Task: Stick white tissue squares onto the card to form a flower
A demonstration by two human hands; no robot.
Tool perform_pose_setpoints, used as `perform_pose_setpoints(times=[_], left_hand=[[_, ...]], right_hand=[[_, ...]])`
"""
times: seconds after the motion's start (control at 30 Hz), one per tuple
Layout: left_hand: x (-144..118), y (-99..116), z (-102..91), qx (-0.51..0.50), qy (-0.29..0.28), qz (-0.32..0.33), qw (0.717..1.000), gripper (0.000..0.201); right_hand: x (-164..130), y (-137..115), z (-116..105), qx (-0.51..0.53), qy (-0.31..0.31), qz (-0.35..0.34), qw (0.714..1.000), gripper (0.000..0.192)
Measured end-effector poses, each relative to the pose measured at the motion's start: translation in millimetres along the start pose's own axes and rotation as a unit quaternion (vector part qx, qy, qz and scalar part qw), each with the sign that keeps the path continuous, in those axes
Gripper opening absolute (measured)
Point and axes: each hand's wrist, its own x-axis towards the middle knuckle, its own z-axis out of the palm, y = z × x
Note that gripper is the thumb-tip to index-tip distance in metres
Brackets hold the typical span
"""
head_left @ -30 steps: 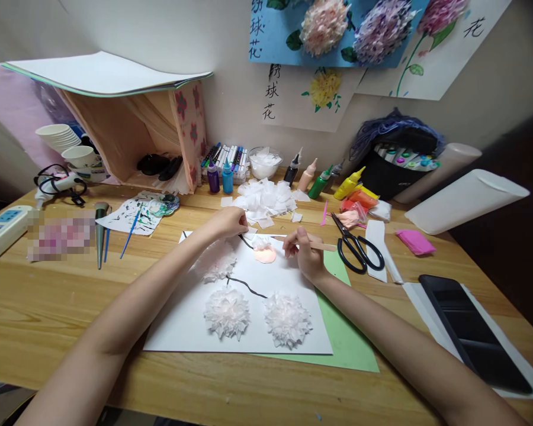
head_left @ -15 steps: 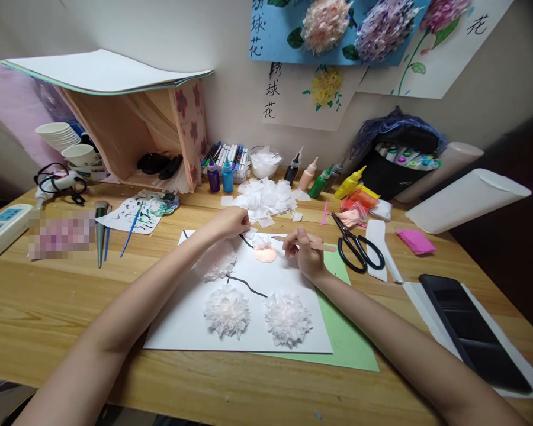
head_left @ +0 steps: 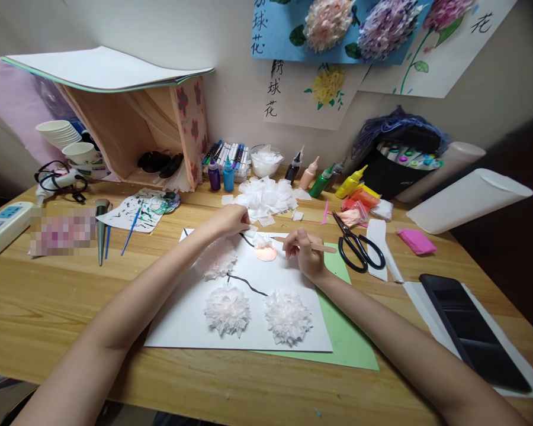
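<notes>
A white sheet lies over a green sheet on the table. Three pale pink ruffled paper flowers sit on the white sheet beside black drawn lines. Near its top edge is a flat peach-coloured clay patch, with white paper ruffles along its upper side. My left hand pinches a small white tissue paper piece up and left of the patch. To the patch's right, my right hand is closed around a wooden craft stick, its thin tip pointing left.
Behind my hands lies a heap of white paper squares. Paint bottles stand along the back. Black-handled scissors, a pink packet and a phone lie right. Paintbrushes and a power strip lie left.
Both hands keep almost the same pose and place. The whole view has shifted very slightly.
</notes>
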Motion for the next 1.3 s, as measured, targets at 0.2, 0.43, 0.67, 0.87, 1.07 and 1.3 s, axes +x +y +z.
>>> perform_pose_setpoints(times=[0.2,0.43,0.67,0.87,1.07,1.3], left_hand=[[-4,8,-9.0,-0.017,-0.012,0.006,1.0,0.016],[-15,16,-35.7,-0.198,-0.058,0.003,0.979,0.013],[-21,19,-43.1,-0.317,-0.118,0.018,0.941,0.016],[-19,17,-39.7,-0.272,-0.142,0.042,0.951,0.034],[-16,9,-36.5,-0.253,-0.185,0.029,0.949,0.041],[-8,-2,-25.4,-0.313,-0.201,-0.024,0.928,0.038]], right_hand=[[0,-1,0,-0.004,-0.002,-0.006,1.0,0.06],[-1,-2,-1,-0.027,-0.049,-0.032,0.998,0.062],[-1,1,-1,-0.094,-0.141,-0.091,0.981,0.056],[0,0,1,-0.13,-0.175,-0.158,0.963,0.051],[1,0,1,-0.119,-0.148,-0.157,0.969,0.05],[-2,3,0,-0.064,-0.093,-0.148,0.983,0.052]])
